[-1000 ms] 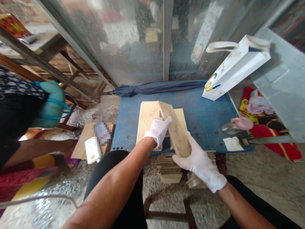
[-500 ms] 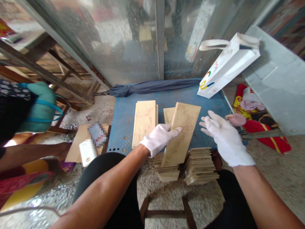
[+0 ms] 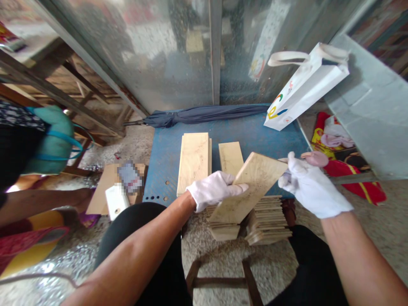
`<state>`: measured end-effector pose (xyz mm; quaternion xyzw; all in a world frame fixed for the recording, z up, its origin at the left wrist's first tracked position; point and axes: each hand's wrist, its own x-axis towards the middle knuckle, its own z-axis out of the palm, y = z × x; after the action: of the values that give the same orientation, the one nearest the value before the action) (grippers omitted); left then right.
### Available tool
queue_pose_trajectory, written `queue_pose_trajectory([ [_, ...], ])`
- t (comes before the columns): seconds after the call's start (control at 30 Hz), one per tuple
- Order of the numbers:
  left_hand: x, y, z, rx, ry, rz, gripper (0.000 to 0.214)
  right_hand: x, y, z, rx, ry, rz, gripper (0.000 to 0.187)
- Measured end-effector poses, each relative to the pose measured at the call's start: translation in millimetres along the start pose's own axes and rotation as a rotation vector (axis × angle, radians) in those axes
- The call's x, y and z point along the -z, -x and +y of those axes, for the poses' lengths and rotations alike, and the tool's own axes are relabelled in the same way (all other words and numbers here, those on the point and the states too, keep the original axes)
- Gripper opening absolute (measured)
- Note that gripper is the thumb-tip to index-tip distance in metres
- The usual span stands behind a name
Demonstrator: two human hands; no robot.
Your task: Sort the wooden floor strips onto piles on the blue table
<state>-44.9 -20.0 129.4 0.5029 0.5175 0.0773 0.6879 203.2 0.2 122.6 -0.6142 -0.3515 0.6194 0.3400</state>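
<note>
A thin wooden board is tilted up to the right above the stacks in front of me. My left hand, in a white glove, grips its left edge with the thumb on its face. At the board's upper right corner, my gloved right hand has its fingers closed; the exact fingertip contact is partly hidden. Below the held board sits a left stack of boards, partly covered by it. Beside that is a right stack of boards. A shorter wooden piece lies behind the held board.
On the blue tabletop lie a pile of boards and a folded dark umbrella. A white paper bag stands at the back right. To the left, a white object rests on cardboard, near another person's arm.
The held board has turned clockwise, its top swinging down to the right. My right hand has gone from open and apart to closed at the board's corner.
</note>
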Motion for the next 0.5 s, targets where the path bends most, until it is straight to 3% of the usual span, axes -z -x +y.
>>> queue_pose_trajectory([
  [0.2, 1.2, -0.4, -8.2, 0.019, -0.016, -0.054, 0.046, -5.0, 9.0, -2.1, -0.061, 0.089, 0.026, 0.047],
  [0.33, -0.8, -0.6, -13.6, -0.007, -0.014, -0.088, 0.042, -9.3, 14.2, -1.8, -0.019, 0.126, 0.036, 0.048],
  [0.5, 1.6, 4.3, -8.7, -0.047, -0.069, -0.167, 0.033, -15.9, 21.5, 4.2, 0.039, 0.230, 0.140, 0.049],
])
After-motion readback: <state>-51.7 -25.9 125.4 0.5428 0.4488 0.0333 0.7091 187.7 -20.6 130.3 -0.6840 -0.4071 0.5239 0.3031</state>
